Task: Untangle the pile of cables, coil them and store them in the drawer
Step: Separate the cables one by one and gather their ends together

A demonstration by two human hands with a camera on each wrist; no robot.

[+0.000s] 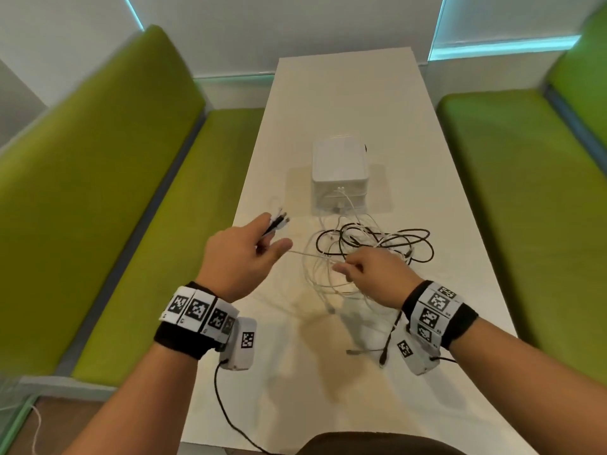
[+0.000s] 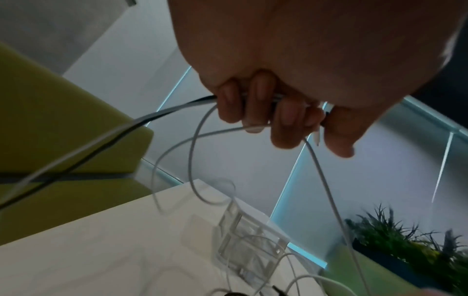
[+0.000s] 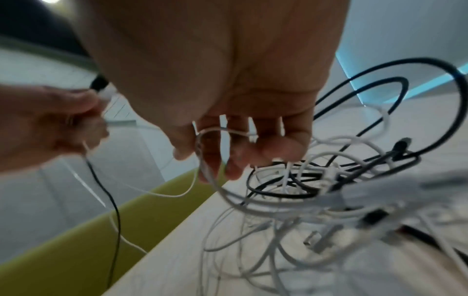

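A tangled pile of black and white cables (image 1: 371, 251) lies mid-table in front of a small white drawer unit (image 1: 340, 178), whose drawers look closed. My left hand (image 1: 272, 238) is raised left of the pile and grips a bundle of black and white cable ends (image 1: 278, 221); the left wrist view shows its fingers (image 2: 263, 112) curled round several strands. A white cable (image 1: 305, 254) runs from it to my right hand (image 1: 348, 267), which pinches that cable at the pile's near edge. In the right wrist view a white loop (image 3: 222, 132) crosses the curled fingers (image 3: 228, 158).
The white table (image 1: 345, 93) is narrow, with green benches on the left (image 1: 115, 192) and right (image 1: 525, 192). Loose plug ends (image 1: 368, 351) lie near my right wrist. A potted plant (image 2: 405, 250) stands beyond the table's far end.
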